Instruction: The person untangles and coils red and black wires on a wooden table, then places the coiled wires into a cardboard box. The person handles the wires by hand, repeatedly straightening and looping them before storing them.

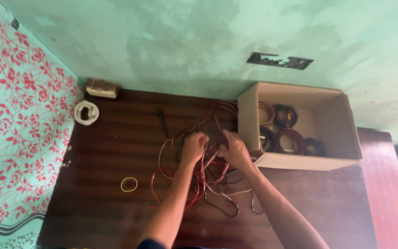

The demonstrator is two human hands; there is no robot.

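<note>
A loose tangle of thin red, white and dark cables (194, 184) lies spread on the dark wooden table (102, 157). Both my hands are in the middle of it. My left hand (193, 146) is closed around strands of the tangle. Close beside it, my right hand (234, 150) pinches a pale strand. More cable loops (217, 110) trail behind the hands toward the box.
An open cardboard box (342, 129) lies on its side at the right, holding several coiled cables. A white coiled cable (86, 112) and a small beige box (102, 87) sit at the back left. A yellow rubber band (129, 184) and a dark tool (163, 121) lie on the table.
</note>
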